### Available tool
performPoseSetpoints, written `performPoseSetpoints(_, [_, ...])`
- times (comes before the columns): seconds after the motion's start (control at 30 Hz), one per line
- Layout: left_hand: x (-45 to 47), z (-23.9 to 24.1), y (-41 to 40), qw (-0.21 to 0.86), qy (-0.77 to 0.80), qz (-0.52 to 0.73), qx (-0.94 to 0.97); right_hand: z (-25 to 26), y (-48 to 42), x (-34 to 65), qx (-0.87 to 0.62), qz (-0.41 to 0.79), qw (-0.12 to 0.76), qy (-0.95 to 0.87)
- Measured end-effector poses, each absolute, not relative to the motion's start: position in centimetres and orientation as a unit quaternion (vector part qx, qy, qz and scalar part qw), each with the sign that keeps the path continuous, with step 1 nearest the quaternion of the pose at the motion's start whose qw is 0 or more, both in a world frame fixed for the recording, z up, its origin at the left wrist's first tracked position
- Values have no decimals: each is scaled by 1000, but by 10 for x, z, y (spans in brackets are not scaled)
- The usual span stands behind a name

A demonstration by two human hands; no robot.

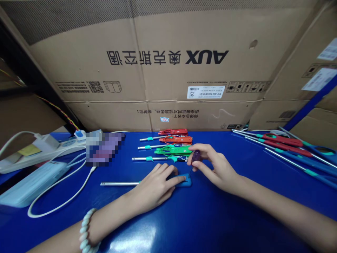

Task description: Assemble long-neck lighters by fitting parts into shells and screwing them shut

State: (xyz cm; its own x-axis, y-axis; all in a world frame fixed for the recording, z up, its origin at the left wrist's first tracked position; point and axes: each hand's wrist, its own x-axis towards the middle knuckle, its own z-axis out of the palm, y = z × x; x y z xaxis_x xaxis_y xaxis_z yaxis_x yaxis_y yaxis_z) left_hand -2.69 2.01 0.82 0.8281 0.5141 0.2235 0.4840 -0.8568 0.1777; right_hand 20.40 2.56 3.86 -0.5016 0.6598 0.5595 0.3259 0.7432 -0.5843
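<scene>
My left hand (157,184) lies flat, fingers together, pressing down on a blue-handled lighter (185,181) whose long metal tube (119,183) points left across the blue table (200,218). My right hand (213,167) pinches a small screwdriver with a dark purple handle (196,155); its thin tip touches the blue handle just right of my left fingers. A pale bead bracelet (86,230) circles my left wrist.
Behind the hands lie two orange lighters (173,132) and two green ones (172,151), tubes pointing left. Several red and blue long-tube lighters (284,144) are piled at the right. A white power strip (39,149), a cable (65,196) and a pale case (28,182) sit at the left. Cardboard boxes (168,70) wall the back.
</scene>
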Motion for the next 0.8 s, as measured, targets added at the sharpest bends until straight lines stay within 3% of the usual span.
performPoseSetpoints(0.1, [-22, 7, 11, 49, 245, 124, 960, 39, 24, 203, -283, 64, 397, -871])
performPoseSetpoints(0.2, [-18, 7, 2, 39, 231, 120, 965, 43, 22, 202, -272, -1, 380, -884])
performPoseSetpoints(0.37, [-16, 6, 1, 35, 233, 117, 965, 52, 22, 202, -274, 12, 381, -883])
performPoseSetpoints(0.57, [-17, 5, 2, 29, 245, 105, 963, 46, 17, 200, -263, 114, 397, -872])
performPoseSetpoints(0.8, [-20, 2, 10, 13, 267, 114, 957, 52, 12, 198, -245, 75, 376, -891])
